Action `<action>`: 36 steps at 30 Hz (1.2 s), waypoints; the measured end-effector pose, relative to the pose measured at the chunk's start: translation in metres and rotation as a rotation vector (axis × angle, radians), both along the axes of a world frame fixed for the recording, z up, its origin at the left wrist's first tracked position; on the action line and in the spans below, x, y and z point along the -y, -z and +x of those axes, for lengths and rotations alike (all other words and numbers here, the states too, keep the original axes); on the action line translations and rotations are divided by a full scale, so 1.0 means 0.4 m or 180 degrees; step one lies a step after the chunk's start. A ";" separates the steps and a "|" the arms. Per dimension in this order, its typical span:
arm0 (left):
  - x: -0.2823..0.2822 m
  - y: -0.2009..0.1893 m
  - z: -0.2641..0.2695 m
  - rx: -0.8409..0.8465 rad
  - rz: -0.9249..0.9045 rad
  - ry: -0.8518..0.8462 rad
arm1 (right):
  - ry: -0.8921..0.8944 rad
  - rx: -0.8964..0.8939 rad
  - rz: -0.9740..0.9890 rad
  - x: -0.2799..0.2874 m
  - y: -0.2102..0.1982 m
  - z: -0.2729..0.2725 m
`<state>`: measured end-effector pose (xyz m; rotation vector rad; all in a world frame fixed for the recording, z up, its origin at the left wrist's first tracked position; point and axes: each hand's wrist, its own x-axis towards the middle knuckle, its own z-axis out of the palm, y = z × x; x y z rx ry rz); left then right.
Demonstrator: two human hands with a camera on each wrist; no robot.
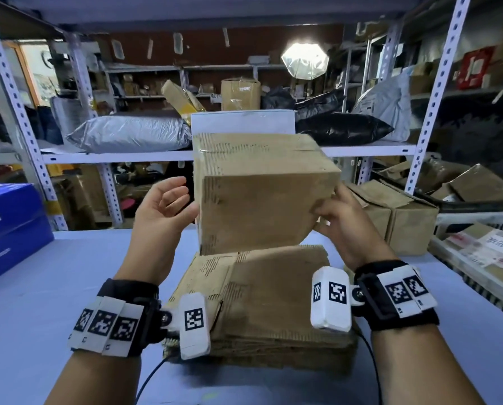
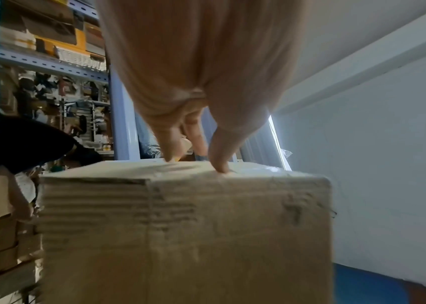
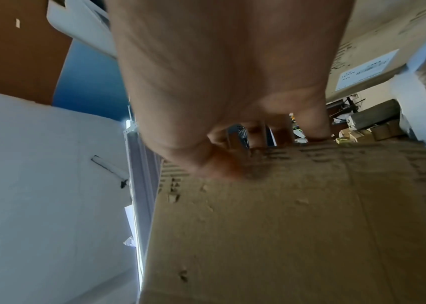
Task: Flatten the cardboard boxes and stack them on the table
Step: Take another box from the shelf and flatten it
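Table (image 1: 69, 287): pale blue top that filled the lower head view, carrying everything named here.
Shelves (image 1: 244, 154): metal racking at 12 o'clock, crowded with bags and parcels too blurred to sort.
Box (image 1: 262, 197): a still-assembled cardboard carton, raised and tilted above the stack, at the centre of the head view.
Stack (image 1: 273, 302): flattened cardboard on the table at 6 o'clock from the box, its near edge partly behind the wrist cameras.
Blue carton (image 1: 7, 229): at 9 o'clock, cut off by the frame edge.
Other boxes (image 1: 399, 220): unflattened, at 3 o'clock, just behind the right hand.
Right hand (image 1: 342, 222): curled round the box's lower right corner, thumb on the near face.
Left hand (image 1: 165, 203): spread, palm turned to the box's left face; from the head view, contact could not be judged.
Left wrist view: only here did straight fingertips (image 2: 219, 162) show resting on the box (image 2: 186, 236) along its far top edge.
Right wrist view: only here did the thumb show pressed on a pitted face of the box (image 3: 297, 222); the fingers beyond the edge were blurred.
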<state>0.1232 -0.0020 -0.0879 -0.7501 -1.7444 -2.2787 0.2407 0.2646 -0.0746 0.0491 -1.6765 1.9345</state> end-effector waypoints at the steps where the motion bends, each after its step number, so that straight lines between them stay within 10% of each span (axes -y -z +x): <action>1: 0.002 -0.005 0.004 0.0134 -0.0266 -0.0146 | -0.0117 -0.0145 -0.0189 -0.003 -0.003 0.003; 6: -0.006 -0.002 0.026 0.1004 -0.0978 0.0424 | -0.0431 -0.0262 -0.0730 -0.020 0.000 0.016; 14: 0.017 0.003 0.028 0.1310 0.0454 0.1053 | 0.0529 0.0527 -0.0048 -0.048 0.046 -0.010; 27: -0.009 0.025 0.067 0.0719 0.0188 0.0575 | 0.0334 0.0499 0.1310 0.099 0.028 0.010; 36: -0.050 0.044 0.110 0.0568 0.0186 0.0554 | 0.1823 0.0663 0.2110 0.148 0.069 0.018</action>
